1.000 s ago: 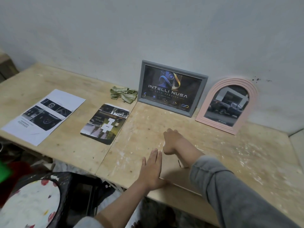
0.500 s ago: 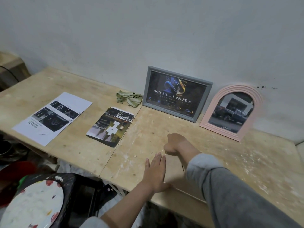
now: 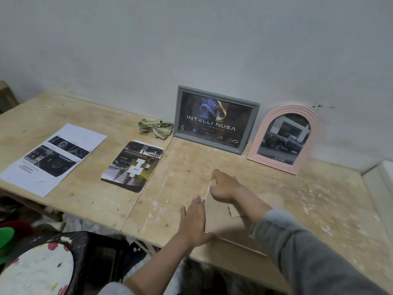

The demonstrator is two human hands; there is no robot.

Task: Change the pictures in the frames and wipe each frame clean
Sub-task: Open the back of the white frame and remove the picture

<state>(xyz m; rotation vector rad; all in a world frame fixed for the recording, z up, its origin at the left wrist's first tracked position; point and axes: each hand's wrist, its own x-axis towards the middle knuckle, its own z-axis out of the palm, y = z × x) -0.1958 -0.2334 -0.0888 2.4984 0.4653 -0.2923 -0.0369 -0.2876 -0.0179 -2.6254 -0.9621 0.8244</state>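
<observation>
— Bare wall, scuffed wooden worktop [image 3: 319, 201]. How far along are you?

— Early, I'd judge. The grey frame [image 3: 215, 120] and pink arched frame [image 3: 284, 139] stand against the wall, both filled. A third frame [image 3: 221, 220] lies face down before me.

— Your grip?

— My right hand [image 3: 223, 188] curls on its far corner, seemingly pinching the backing edge; my left hand [image 3: 194, 222] lies flat along its left side.

— The rest?

— Two prints, rounded one [image 3: 133, 166] and white sheet [image 3: 53, 157], wait; the cloth [image 3: 155, 128] lies untouched.

grey frame [image 3: 216, 119], pink arched frame [image 3: 284, 139], upright
</observation>
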